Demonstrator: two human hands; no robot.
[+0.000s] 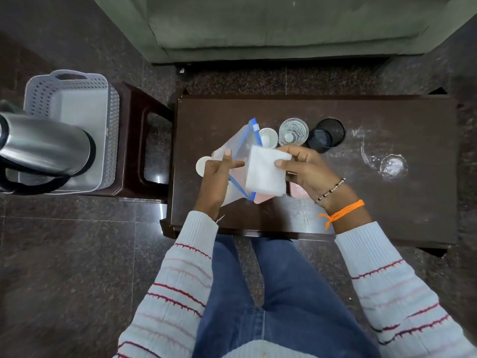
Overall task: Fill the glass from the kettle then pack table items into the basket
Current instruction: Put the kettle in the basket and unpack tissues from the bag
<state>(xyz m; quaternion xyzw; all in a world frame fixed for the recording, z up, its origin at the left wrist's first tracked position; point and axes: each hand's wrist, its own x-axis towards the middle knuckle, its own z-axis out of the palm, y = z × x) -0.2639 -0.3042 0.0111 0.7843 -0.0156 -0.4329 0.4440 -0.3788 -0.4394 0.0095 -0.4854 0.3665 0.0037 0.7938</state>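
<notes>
So the left hand [219,177] has its grip clamped on a clear zip bag [240,151], holding the mouth open, while the right hand [307,169] pinches a white napkin stack [265,174] right at the opening. All this is over the dark counter [387,202]. The glass [293,132] sits just behind, between a white cup [268,137] and a black mesh holder [327,135]. Basket [69,104] is on a stool off to the left, kettle [44,146] in front of it.

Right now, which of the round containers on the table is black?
The mesh cup, rightmost in the row, beside the clear glass; the small cup is white.
</notes>
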